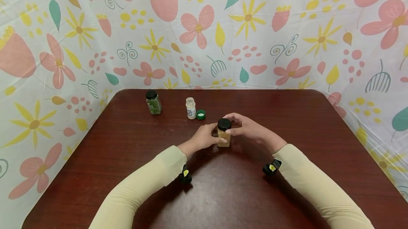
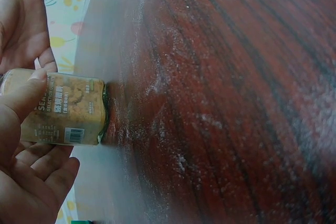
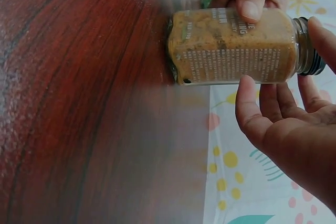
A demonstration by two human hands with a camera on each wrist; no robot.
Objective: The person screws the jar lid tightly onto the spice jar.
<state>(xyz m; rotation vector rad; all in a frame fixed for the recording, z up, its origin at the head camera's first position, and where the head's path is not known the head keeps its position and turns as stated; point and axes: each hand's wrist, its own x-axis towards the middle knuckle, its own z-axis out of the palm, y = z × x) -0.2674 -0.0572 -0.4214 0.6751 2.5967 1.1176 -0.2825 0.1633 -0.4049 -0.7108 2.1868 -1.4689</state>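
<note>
A square glass seasoning jar [image 1: 224, 139] with yellowish-brown contents stands upright on the table, its black lid [image 1: 224, 124] on top. My left hand [image 1: 204, 137] grips the jar's body from the left, thumb across the front. In the left wrist view, that thumb lies over the printed label [image 2: 63, 100]. From the right, my right hand [image 1: 247, 127] holds the black lid, thumb on its near side and fingers behind. The right wrist view shows the right hand's [image 3: 299, 129] thumb on the lid and a finger close to the jar's glass.
Farther back stands an uncapped small bottle [image 1: 191, 109] with a white label, a green cap [image 1: 200, 114] lying beside it. A black-lidded jar of green flakes [image 1: 154, 103] is at the back left. Behind the dark red table [image 1: 287, 115] hangs a floral cloth [image 1: 197, 55].
</note>
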